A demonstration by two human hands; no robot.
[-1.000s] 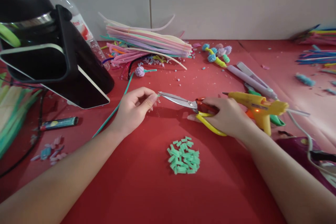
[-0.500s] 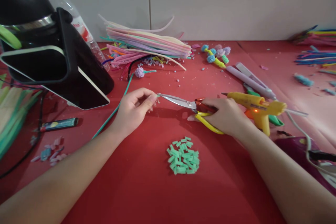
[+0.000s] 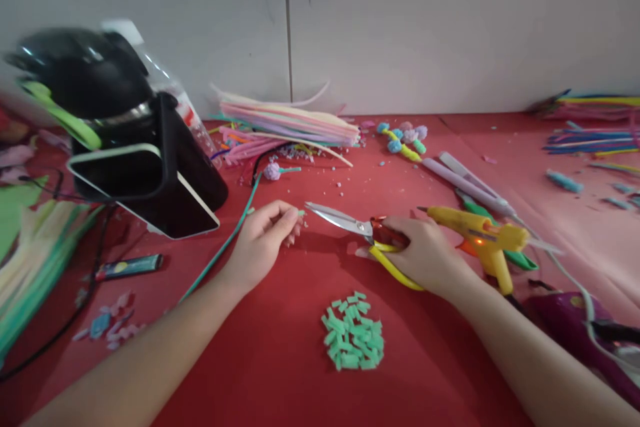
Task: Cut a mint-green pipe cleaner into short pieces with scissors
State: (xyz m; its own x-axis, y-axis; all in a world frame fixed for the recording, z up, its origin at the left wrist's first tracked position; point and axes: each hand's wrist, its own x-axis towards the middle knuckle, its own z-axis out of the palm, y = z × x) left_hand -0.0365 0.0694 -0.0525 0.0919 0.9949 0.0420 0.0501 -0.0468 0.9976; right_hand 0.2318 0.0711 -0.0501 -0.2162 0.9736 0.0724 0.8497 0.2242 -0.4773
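Note:
My left hand (image 3: 265, 237) is closed, thumb against fingers, pinching a green pipe cleaner (image 3: 301, 213) whose short tip pokes out; most of it is hidden in the hand. My right hand (image 3: 425, 250) is wrapped round the handles, one yellow and one red, of a pair of scissors (image 3: 340, 219). The blades point left, and their tips lie just beside the pipe cleaner's end, a small gap apart. Nearer to me, a heap of short green pipe cleaner pieces (image 3: 354, 333) lies on the red tabletop (image 3: 280, 373).
A yellow glue gun (image 3: 480, 233) with a lit orange light and a lilac hair straightener (image 3: 467, 183) lie right. A black bottle in a holder (image 3: 193, 203) stands left. Bundled pipe cleaners (image 3: 290, 123) and pom-pom pieces (image 3: 403, 140) lie at the back. A teal strand (image 3: 225, 247) runs behind my left hand.
The view has tilted up, so everything sits lower in the picture. The scissor tips have parted from the pipe cleaner's end, leaving a small gap. Both hands keep their hold.

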